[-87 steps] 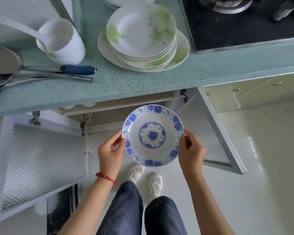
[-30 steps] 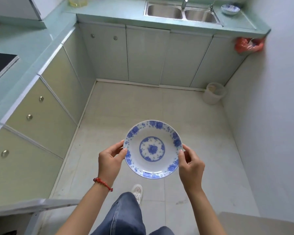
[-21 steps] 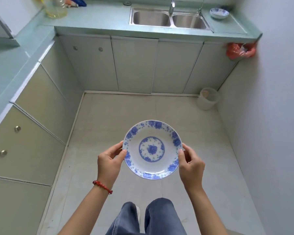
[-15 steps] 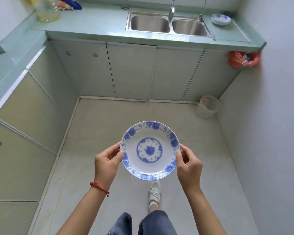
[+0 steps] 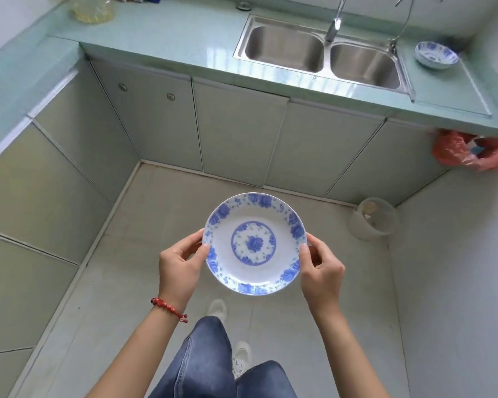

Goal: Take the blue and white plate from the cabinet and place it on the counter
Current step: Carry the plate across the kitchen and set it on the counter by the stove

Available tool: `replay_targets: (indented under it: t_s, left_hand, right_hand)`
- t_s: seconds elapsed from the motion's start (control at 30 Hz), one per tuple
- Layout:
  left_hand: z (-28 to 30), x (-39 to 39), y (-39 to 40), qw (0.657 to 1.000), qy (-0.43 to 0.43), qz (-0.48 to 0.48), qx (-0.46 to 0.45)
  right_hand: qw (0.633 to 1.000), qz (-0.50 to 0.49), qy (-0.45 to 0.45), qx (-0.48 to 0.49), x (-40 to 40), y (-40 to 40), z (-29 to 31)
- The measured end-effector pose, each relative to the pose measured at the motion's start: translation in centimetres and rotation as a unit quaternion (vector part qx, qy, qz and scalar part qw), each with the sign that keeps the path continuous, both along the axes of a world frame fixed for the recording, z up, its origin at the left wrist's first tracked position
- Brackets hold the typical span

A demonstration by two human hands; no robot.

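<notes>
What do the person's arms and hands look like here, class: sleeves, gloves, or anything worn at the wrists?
Both forearms are bare, with no sleeves in view and no gloves. The left hand has a red beaded bracelet at the wrist, with a small dangling end. The right hand and its wrist carry nothing visible: no watch, band or ring.
</notes>
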State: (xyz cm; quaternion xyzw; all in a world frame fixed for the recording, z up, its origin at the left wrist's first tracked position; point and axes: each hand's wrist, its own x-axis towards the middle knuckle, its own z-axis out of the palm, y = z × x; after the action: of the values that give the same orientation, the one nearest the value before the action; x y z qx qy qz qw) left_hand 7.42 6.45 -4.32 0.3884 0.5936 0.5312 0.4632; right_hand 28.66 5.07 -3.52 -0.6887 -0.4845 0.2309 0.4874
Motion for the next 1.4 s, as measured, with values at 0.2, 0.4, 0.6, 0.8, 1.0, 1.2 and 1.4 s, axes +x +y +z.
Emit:
replay_targets:
  t_s: [0.2,0.4,0.6,0.8,1.0,1.2,1.4]
  left_hand:
    - [-0.4,-0.3,9.5,1.000,-0.004,0.015,0.007]
    - [0.3,-2.0,17.8,0.999,0.002,0.039,0.020]
    - [0.1,-4.3,22.5,0.995,0.013,0.094,0.017]
    - [-0.2,-7.1,24.1,0.979,0.006,0.202,0.018]
    - [-0.2,-10.0,24.1,0.934,0.023,0.356,-0.003]
    - [0.5,-10.8,23.1,0.866,0.039,0.499,-0.006]
    - [0.4,-10.9,21.7,0.801,0.051,0.595,-0.032]
  right_hand:
    - [1.000,0.011,0.010,-0.002,-0.3,10.2,-0.6]
    - [0.999,0.037,0.006,0.004,-2.0,19.3,-0.2]
    - [0.995,0.096,0.021,0.008,-4.3,26.1,0.2]
    - [0.981,0.192,0.018,0.002,-8.3,32.7,0.0]
    - [0.938,0.344,0.033,-0.025,-14.1,38.3,0.1]
    - [0.869,0.493,0.021,-0.028,-19.8,41.8,1.0]
    - [0.805,0.591,0.023,-0.048,-24.1,43.2,0.4]
